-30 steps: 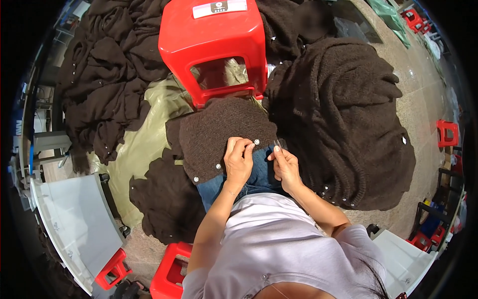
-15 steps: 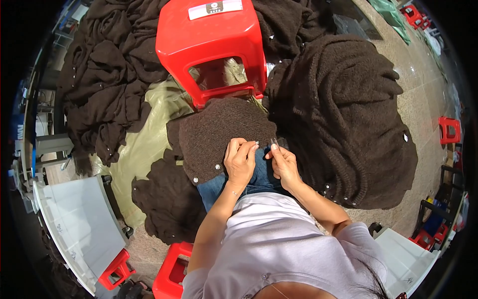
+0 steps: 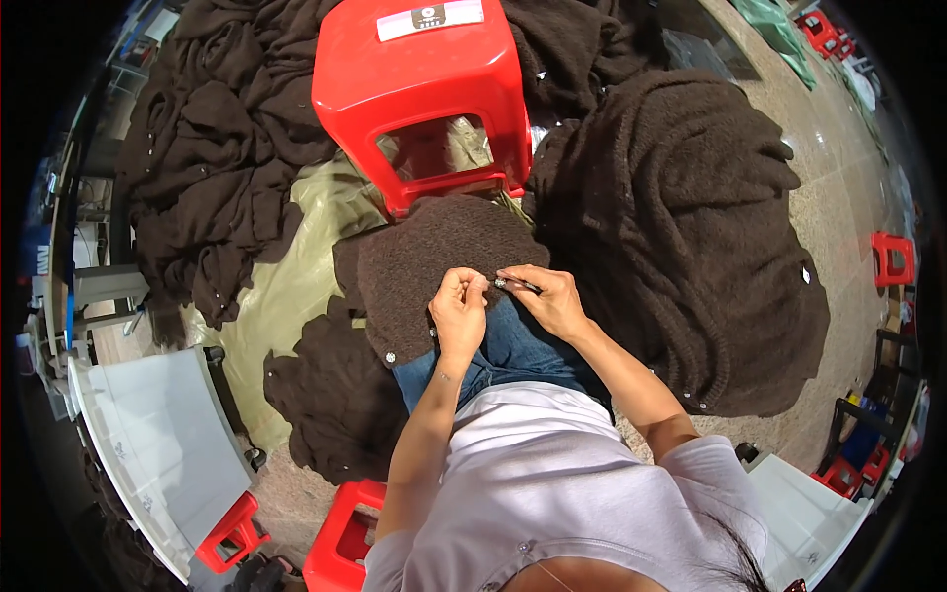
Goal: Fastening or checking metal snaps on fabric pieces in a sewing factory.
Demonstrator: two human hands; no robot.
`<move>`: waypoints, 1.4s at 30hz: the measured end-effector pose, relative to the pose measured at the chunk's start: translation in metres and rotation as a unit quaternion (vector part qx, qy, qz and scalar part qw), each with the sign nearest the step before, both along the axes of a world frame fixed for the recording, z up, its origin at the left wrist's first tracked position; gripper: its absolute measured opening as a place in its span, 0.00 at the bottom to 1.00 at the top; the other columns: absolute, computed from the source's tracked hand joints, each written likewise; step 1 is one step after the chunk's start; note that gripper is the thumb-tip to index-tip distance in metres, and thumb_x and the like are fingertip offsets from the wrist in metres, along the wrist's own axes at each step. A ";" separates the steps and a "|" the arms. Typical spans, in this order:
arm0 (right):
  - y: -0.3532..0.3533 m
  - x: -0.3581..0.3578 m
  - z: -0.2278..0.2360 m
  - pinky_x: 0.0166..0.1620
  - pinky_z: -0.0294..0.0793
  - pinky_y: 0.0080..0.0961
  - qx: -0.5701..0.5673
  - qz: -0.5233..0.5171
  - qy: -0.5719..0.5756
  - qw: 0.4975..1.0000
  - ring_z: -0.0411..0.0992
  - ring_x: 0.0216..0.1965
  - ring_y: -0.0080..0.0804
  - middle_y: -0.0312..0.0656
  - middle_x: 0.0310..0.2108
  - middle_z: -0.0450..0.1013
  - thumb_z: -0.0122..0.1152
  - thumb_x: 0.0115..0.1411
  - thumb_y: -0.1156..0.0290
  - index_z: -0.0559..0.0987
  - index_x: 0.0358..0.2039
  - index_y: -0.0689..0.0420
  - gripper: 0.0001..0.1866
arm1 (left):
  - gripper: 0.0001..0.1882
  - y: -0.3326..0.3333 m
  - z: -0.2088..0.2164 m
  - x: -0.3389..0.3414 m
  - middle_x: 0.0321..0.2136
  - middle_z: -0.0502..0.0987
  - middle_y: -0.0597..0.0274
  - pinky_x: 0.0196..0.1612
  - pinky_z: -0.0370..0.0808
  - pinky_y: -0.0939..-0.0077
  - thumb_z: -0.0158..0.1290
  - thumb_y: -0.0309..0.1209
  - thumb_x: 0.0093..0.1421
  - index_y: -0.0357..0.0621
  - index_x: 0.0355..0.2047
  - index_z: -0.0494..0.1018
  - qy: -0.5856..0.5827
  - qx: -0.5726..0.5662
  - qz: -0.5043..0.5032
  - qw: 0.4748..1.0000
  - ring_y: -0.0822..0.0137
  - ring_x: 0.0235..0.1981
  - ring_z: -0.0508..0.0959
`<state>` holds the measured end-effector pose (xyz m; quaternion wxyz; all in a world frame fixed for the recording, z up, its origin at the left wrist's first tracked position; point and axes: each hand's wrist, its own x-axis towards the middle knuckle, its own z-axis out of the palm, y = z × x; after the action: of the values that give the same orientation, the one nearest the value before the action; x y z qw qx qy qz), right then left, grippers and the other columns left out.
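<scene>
A dark brown knit garment (image 3: 444, 237) lies across my lap, with shiny round buttons (image 3: 391, 357) along its near edge. My left hand (image 3: 459, 308) is closed in a pinch on that edge. Just to its right, my right hand (image 3: 548, 299) grips a small, slim metal tool (image 3: 533, 287) that looks like thread snips, mostly hidden by the fingers. Its fingertips meet the edge beside another shiny button (image 3: 500, 282), close to the left fingertips.
A red plastic stool (image 3: 419, 59) stands just beyond the garment. Brown knit heaps lie at left (image 3: 217, 148) and right (image 3: 681, 227), partly over yellowish plastic sheeting (image 3: 321, 212). White panels (image 3: 163, 424) flank me, and another red stool (image 3: 340, 543) is at lower left.
My right hand has moved left and turned inward, bringing the tool to the button by my left fingertips. My left hand has shifted slightly left.
</scene>
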<state>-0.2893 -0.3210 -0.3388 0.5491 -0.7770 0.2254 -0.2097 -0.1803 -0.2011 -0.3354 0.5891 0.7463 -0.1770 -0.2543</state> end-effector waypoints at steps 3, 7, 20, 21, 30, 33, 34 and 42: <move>0.000 0.002 -0.006 0.40 0.77 0.22 0.046 -0.019 0.009 0.999 0.79 0.38 0.27 0.44 0.35 0.81 0.63 0.57 0.76 0.82 0.39 0.62 0.09 | 0.04 0.001 0.001 -0.001 0.26 0.75 0.67 0.26 0.70 0.86 0.50 0.22 0.65 0.38 0.32 0.73 0.044 -0.045 0.025 0.998 0.80 0.23 0.72; -0.007 0.004 -0.001 0.37 0.73 0.19 0.160 -0.029 0.045 0.986 0.76 0.32 0.20 0.40 0.28 0.80 0.64 0.58 0.70 0.82 0.35 0.63 0.09 | 0.06 0.005 0.006 -0.009 0.30 0.74 0.61 0.29 0.72 0.84 0.47 0.19 0.63 0.37 0.35 0.74 -0.104 -0.049 0.065 0.991 0.76 0.27 0.74; -0.013 -0.004 -0.007 0.28 0.61 0.13 0.353 -0.087 0.044 0.931 0.63 0.24 0.11 0.26 0.23 0.70 0.61 0.61 0.73 0.81 0.35 0.61 0.06 | 0.03 0.011 -0.001 -0.026 0.31 0.73 0.57 0.29 0.72 0.78 0.57 0.20 0.57 0.36 0.32 0.74 -0.205 0.003 0.039 0.978 0.69 0.26 0.74; -0.012 -0.007 -0.010 0.27 0.60 0.13 0.365 -0.094 0.038 0.926 0.62 0.24 0.11 0.25 0.22 0.69 0.61 0.61 0.73 0.81 0.35 0.60 0.05 | 0.05 0.012 -0.002 -0.025 0.33 0.72 0.57 0.29 0.72 0.78 0.57 0.19 0.57 0.38 0.34 0.76 -0.237 -0.011 0.035 0.971 0.68 0.26 0.74; -0.007 -0.011 -0.008 0.23 0.55 0.12 0.330 -0.112 0.018 0.937 0.58 0.20 0.10 0.24 0.19 0.66 0.59 0.61 0.74 0.79 0.34 0.58 0.03 | 0.14 -0.003 0.016 -0.012 0.35 0.70 0.58 0.33 0.75 0.67 0.58 0.19 0.49 0.46 0.36 0.79 -0.456 0.069 -0.180 0.869 0.57 0.33 0.75; -0.001 -0.017 0.001 0.19 0.50 0.13 0.366 -0.088 0.003 0.926 0.54 0.16 0.11 0.25 0.16 0.62 0.54 0.66 0.62 0.79 0.35 0.58 0.13 | 0.05 -0.003 0.010 -0.012 0.32 0.73 0.56 0.31 0.75 0.73 0.57 0.18 0.55 0.41 0.32 0.77 -0.347 -0.003 -0.077 0.935 0.62 0.28 0.77; 0.001 -0.020 0.007 0.16 0.47 0.13 0.419 -0.070 -0.003 0.905 0.51 0.13 0.12 0.26 0.14 0.59 0.49 0.69 0.53 0.78 0.36 0.58 0.20 | 0.05 -0.001 0.008 -0.012 0.32 0.73 0.56 0.31 0.75 0.73 0.57 0.18 0.55 0.41 0.32 0.77 -0.347 -0.002 -0.077 0.935 0.62 0.28 0.77; 0.027 -0.023 0.029 0.16 0.41 0.19 0.467 -0.038 0.153 0.870 0.46 0.11 0.13 0.24 0.10 0.54 0.49 0.67 0.49 0.78 0.21 0.58 0.27 | 0.03 0.010 -0.005 -0.013 0.36 0.80 0.55 0.36 0.78 0.81 0.52 0.21 0.64 0.33 0.36 0.73 0.062 -0.106 0.008 0.992 0.73 0.31 0.79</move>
<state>-0.3124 -0.2944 -0.3100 0.7980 -0.4432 0.4078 0.0211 -0.1928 -0.1912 -0.3404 0.6770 0.6634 -0.1601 -0.2754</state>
